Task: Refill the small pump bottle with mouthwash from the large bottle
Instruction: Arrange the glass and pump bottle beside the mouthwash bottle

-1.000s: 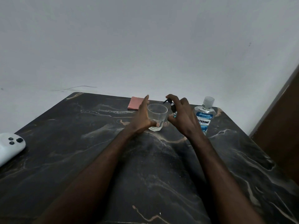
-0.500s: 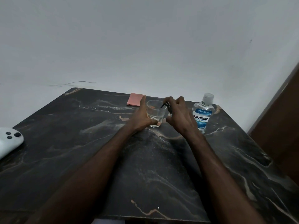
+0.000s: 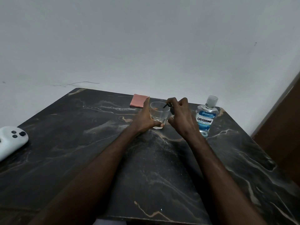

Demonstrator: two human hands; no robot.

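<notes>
A clear drinking glass (image 3: pixel 159 113) stands near the far edge of the dark marble table (image 3: pixel 97 143). My left hand (image 3: pixel 145 118) grips the glass from its left side, thumb at the base. My right hand (image 3: pixel 181 117) holds the small pump bottle, mostly hidden by my fingers; its black pump head (image 3: pixel 168 106) pokes out with the nozzle over the glass rim. The large mouthwash bottle (image 3: pixel 205 116), clear with a blue label and a clear cap, stands upright just right of my right hand.
A folded pink cloth (image 3: pixel 138 100) lies at the table's far edge behind the glass. A white game controller (image 3: pixel 11 140) rests at the left edge. A brown wooden panel (image 3: pixel 282 127) rises on the right. A white wall stands behind.
My right hand has brought the pump bottle left, so its nozzle now reaches over the glass rim. The left hand keeps its hold on the glass.
</notes>
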